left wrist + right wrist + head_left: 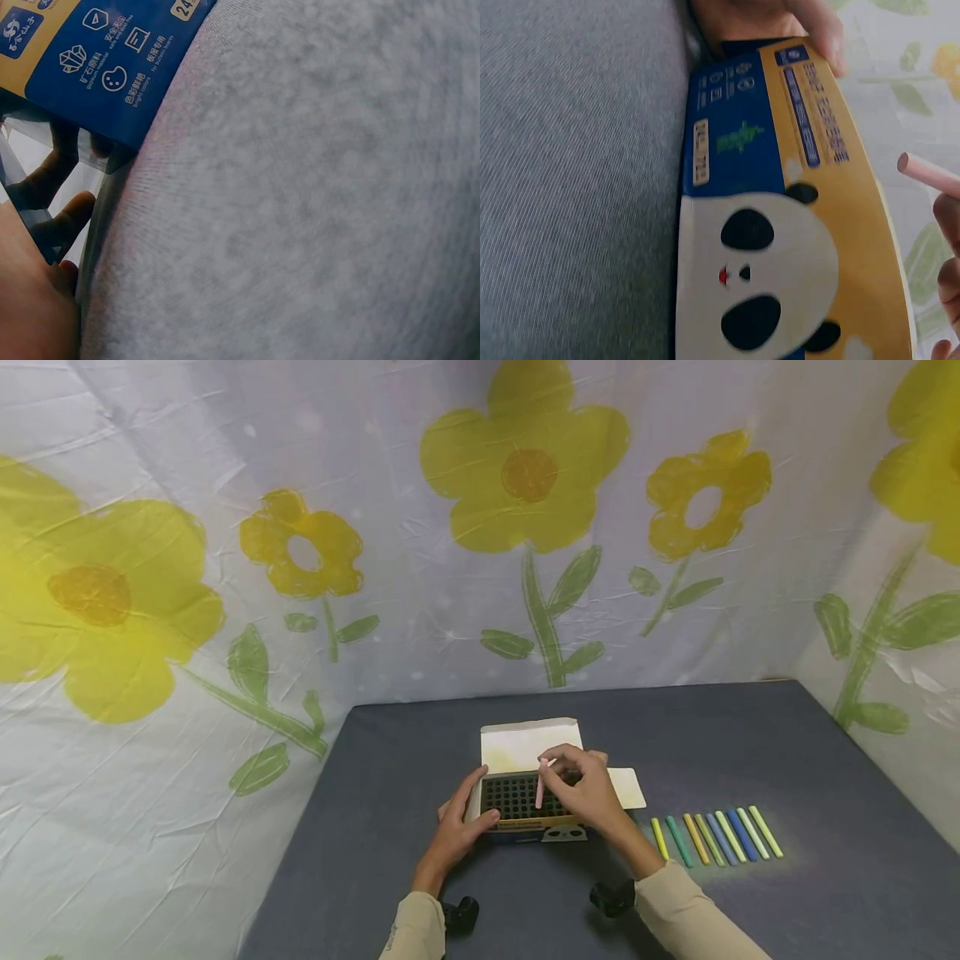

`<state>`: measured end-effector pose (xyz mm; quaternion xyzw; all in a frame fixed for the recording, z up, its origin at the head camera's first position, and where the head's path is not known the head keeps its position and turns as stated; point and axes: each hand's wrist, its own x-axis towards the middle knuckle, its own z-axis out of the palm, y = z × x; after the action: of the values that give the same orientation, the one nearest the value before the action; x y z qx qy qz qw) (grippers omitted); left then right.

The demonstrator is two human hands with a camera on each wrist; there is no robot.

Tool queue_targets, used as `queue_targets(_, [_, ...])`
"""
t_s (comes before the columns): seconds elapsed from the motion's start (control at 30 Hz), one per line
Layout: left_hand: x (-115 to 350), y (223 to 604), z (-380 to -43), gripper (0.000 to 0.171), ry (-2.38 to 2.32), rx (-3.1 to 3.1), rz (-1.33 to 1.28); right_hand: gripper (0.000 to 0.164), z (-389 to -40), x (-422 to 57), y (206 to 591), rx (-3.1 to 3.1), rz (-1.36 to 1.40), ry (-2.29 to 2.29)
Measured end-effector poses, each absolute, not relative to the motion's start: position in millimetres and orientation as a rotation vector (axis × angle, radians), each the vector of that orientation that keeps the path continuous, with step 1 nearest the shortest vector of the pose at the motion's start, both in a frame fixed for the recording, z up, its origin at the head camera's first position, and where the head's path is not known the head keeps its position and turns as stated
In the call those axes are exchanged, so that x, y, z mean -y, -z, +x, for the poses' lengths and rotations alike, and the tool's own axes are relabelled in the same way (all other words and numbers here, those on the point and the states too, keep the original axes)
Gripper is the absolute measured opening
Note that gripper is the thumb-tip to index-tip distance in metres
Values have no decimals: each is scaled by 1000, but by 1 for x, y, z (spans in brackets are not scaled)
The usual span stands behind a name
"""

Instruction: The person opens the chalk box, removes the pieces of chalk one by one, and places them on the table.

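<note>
A chalk box lies on the table with its top raised; its panda-printed front fills much of the right wrist view. Inside sits a black insert with rows of holes. My left hand grips the box's left end, thumb at the front rim and fingers along the side. Between thumb and fingertips, my right hand pinches a pink chalk stick over the insert. The stick stands nearly upright in the head view, and its lower end is above the box's top edge in the right wrist view.
To the right of the box, several chalk sticks in yellow, green, orange and blue lie in a row. A white lid flap stands up behind the box and a side flap sticks out right. A flower-printed curtain hangs behind the dark table.
</note>
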<state>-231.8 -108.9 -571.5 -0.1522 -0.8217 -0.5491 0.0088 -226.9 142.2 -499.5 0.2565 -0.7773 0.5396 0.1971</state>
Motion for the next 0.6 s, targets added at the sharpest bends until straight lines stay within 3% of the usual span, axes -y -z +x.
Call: queue_targets(0.6, [108,574,-233,73,1694,2557,-471,16,-220,-164,498,2201,658,-1364])
